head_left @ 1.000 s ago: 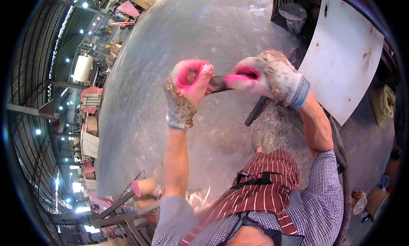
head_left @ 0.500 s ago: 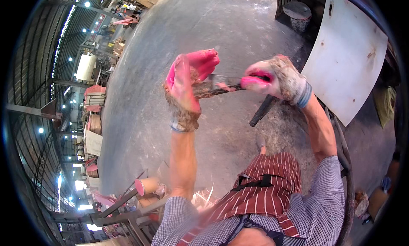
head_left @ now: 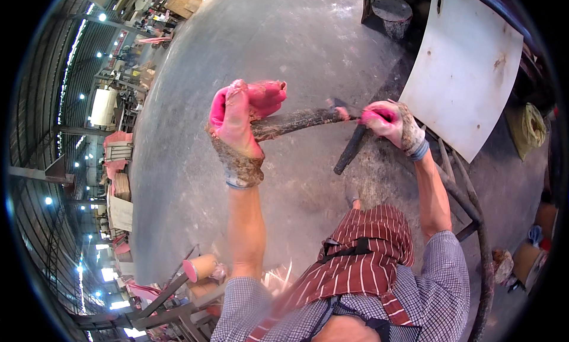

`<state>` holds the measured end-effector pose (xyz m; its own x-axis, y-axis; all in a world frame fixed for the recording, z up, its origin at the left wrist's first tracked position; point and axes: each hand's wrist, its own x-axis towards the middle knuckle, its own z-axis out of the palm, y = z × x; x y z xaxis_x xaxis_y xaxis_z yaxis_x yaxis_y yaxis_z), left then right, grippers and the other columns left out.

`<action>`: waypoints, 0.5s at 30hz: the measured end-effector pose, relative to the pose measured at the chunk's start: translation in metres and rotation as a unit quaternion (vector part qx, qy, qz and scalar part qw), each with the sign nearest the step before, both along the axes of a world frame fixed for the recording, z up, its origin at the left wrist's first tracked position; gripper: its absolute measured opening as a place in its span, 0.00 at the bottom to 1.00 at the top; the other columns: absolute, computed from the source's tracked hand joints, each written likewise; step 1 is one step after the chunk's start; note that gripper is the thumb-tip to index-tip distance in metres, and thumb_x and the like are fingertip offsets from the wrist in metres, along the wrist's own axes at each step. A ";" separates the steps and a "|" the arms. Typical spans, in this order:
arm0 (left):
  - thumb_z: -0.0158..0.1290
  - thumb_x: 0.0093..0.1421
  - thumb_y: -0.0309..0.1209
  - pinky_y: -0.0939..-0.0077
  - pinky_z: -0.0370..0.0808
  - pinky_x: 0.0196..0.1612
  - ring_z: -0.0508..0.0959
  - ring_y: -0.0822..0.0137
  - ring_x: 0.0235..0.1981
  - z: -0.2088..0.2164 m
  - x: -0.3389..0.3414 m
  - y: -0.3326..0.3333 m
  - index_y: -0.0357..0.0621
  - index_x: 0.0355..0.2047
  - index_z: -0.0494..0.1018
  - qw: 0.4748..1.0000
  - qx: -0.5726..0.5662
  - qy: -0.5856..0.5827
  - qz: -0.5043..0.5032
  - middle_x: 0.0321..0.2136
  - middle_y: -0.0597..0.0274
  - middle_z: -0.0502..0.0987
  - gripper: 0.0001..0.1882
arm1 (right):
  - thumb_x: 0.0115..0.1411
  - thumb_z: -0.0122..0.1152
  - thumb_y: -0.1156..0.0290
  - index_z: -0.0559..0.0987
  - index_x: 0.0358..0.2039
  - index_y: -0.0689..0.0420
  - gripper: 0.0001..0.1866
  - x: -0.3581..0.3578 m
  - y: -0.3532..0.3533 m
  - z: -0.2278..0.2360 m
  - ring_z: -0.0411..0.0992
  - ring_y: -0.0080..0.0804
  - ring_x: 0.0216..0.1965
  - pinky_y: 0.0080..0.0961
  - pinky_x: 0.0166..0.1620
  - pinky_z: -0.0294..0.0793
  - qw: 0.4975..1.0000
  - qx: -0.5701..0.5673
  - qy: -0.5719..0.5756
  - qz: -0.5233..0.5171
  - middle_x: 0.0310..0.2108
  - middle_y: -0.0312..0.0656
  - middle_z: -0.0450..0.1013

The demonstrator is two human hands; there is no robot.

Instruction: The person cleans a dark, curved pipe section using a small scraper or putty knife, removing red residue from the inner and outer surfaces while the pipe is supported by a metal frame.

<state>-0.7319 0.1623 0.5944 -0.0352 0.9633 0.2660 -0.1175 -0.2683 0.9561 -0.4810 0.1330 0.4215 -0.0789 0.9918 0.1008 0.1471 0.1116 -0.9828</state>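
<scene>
A dark, rough, slightly curved strip (head_left: 296,121) is stretched between my hands above the floor. It narrows toward the right, and I cannot make out exactly what it is. My left hand (head_left: 243,120), in a dirty white glove with a pink coated palm, is closed around its wider end with the fingers curled. In a matching glove, my right hand (head_left: 391,124) pinches near the thin end. A small dark and pinkish piece (head_left: 341,110) shows at the strip just left of my right fingers; its shape is unclear. The strip's ends are hidden by the gloves.
A dark bar (head_left: 349,149) juts out below my right hand. To the right stand a pale board (head_left: 465,69), a curved metal frame (head_left: 483,247) and a yellowish sack (head_left: 526,132). A bucket (head_left: 392,13) sits far right. Lower left is a rack with a pink-ended roll (head_left: 200,267).
My hands have drawn farther apart, so more of the dark strip shows between them. The small pinkish piece now lies nearer my right fingers. My view has shifted slightly.
</scene>
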 end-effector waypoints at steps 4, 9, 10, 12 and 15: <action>0.48 0.71 0.42 0.65 0.83 0.37 0.84 0.56 0.36 -0.014 -0.007 0.003 0.39 0.36 0.73 0.995 0.046 -0.085 0.020 0.35 0.47 0.82 0.17 | 0.61 0.64 0.59 0.84 0.39 0.61 0.17 -0.014 -0.019 -0.021 0.73 0.20 0.25 0.22 0.32 0.75 0.997 -0.037 0.021 -0.068 0.25 0.35 0.77; 0.42 0.73 0.49 0.78 0.73 0.26 0.73 0.71 0.27 -0.057 -0.082 0.021 0.48 0.35 0.72 0.964 0.081 -0.242 -0.077 0.26 0.66 0.70 0.20 | 0.60 0.67 0.54 0.83 0.39 0.61 0.20 -0.035 -0.038 0.003 0.77 0.25 0.30 0.24 0.37 0.76 0.993 0.026 -0.032 -0.107 0.28 0.40 0.79; 0.42 0.73 0.50 0.79 0.66 0.20 0.61 0.74 0.19 -0.080 -0.071 0.013 0.50 0.31 0.70 0.975 0.055 -0.197 0.085 0.21 0.71 0.63 0.20 | 0.60 0.67 0.55 0.83 0.39 0.61 0.20 -0.040 -0.042 0.004 0.77 0.25 0.31 0.24 0.37 0.76 0.992 0.034 -0.038 -0.116 0.28 0.40 0.79; 0.42 0.72 0.54 0.79 0.63 0.17 0.60 0.74 0.16 -0.141 -0.090 -0.018 0.50 0.35 0.73 0.938 -0.131 -0.301 -0.114 0.21 0.74 0.63 0.22 | 0.58 0.70 0.59 0.83 0.40 0.60 0.18 -0.046 -0.048 0.012 0.78 0.28 0.34 0.26 0.41 0.77 0.994 -0.003 -0.038 -0.102 0.32 0.41 0.80; 0.43 0.69 0.59 0.83 0.62 0.14 0.66 0.75 0.15 -0.176 -0.040 -0.047 0.51 0.49 0.74 0.888 -0.269 -0.371 -0.037 0.27 0.72 0.74 0.27 | 0.56 0.71 0.63 0.82 0.42 0.59 0.17 -0.061 -0.052 -0.014 0.79 0.32 0.38 0.28 0.44 0.78 0.990 0.085 -0.003 -0.113 0.37 0.43 0.80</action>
